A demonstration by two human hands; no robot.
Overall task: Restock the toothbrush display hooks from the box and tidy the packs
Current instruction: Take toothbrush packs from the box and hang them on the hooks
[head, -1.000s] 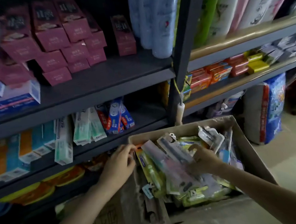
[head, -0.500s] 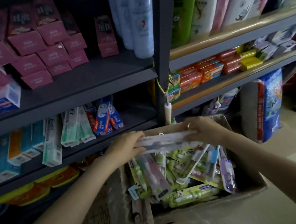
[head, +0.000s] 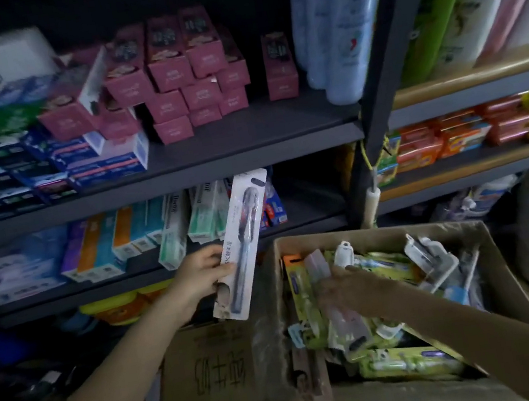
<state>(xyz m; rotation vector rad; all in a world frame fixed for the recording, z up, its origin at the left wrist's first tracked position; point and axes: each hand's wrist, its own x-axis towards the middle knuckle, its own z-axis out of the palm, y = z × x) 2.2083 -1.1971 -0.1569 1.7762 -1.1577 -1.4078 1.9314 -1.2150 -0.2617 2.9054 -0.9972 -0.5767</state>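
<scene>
Right hand [head: 349, 285] had gone back down into the box [head: 509, 269], fingers curled among the loose packs [head: 407, 365]; whether it pinched one, cannot tell; left hand [head: 199, 276] now alone gripped the white toothbrush pack [head: 241, 245] both hands had held half a second before, tilted upright left of the box, before the toothpaste shelf [head: 181, 165]; no hooks in view; one pack out, hanging presumably next.

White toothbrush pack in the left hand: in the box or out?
Out. The left hand grips the white toothbrush pack left of the cardboard box, raised before the shelves.
</scene>
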